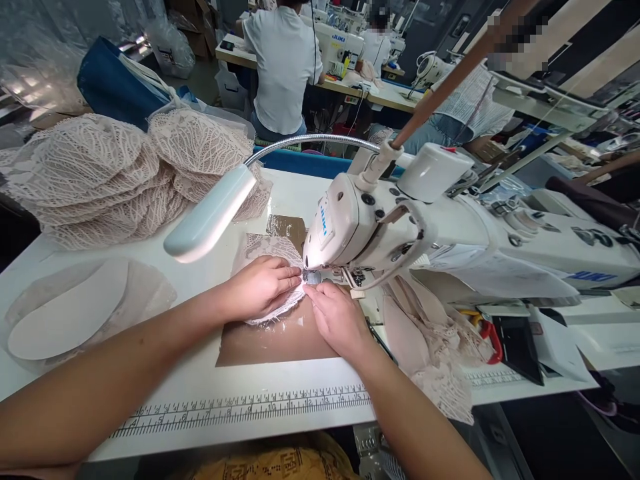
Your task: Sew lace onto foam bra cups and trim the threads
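A pale pink lace piece [270,248] lies under the needle end of a white sewing machine [345,213]. My left hand [263,287] rests flat on the lace, fingers stretched toward the presser foot [313,275]. On the other side of the foot, my right hand [337,317] has its fingers curled and pinches the edge of the lace. The fingertips of both hands are close to the needle area; the needle itself is hard to make out. Beneath the lace is a brown, shiny taped sheet [280,343] on the white table.
Stacked lace pieces [100,173] fill the back left. A lamp [210,213] arches over the table, and an oval white template [70,310] lies at left. More lace [440,333] and red-handled scissors [493,340] lie at right. A person [283,67] sits beyond.
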{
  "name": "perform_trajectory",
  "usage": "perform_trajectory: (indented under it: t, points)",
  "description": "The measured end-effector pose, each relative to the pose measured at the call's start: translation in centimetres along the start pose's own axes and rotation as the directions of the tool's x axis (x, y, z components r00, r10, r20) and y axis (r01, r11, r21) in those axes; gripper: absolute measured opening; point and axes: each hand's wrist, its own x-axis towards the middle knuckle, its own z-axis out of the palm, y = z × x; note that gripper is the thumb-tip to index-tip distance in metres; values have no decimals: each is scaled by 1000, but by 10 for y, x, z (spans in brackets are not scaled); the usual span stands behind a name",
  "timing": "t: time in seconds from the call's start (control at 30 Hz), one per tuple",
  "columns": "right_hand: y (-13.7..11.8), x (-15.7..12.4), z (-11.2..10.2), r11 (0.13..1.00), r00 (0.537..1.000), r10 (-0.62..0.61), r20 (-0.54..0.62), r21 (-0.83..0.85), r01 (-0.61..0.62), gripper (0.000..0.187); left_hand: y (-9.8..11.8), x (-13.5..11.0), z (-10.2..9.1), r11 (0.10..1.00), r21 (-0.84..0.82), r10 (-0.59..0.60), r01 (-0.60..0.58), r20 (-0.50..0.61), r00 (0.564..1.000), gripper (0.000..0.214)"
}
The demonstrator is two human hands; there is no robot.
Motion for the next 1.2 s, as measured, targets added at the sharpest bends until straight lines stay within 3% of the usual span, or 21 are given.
perform_trajectory:
  t: [0.23,0.57,0.83,1.0,1.2]
  points:
    - [0,2,1,999,999,32,10,12,-32,42,0,-1,0,998,58,-30,31,-22,999,32]
    - [0,-2,-2,983,989,146,-35,117,-141,36,9,-4,-8,999,7,47,-47,17,999,37]
    - [-2,-2,-2,998,1000,-2,-21,69,3,37,9,-3,-9,993,-7,116,-116,71,991,34]
    - [-3,-2,-2,1000,1000,-13,-12,-7,13,38,6,-4,-10,986,-36,165,-163,60,984,30]
    - [-2,0,1,999,1000,3,-11,-46,-3,41,11,-3,-7,994,21,102,-104,86,991,34]
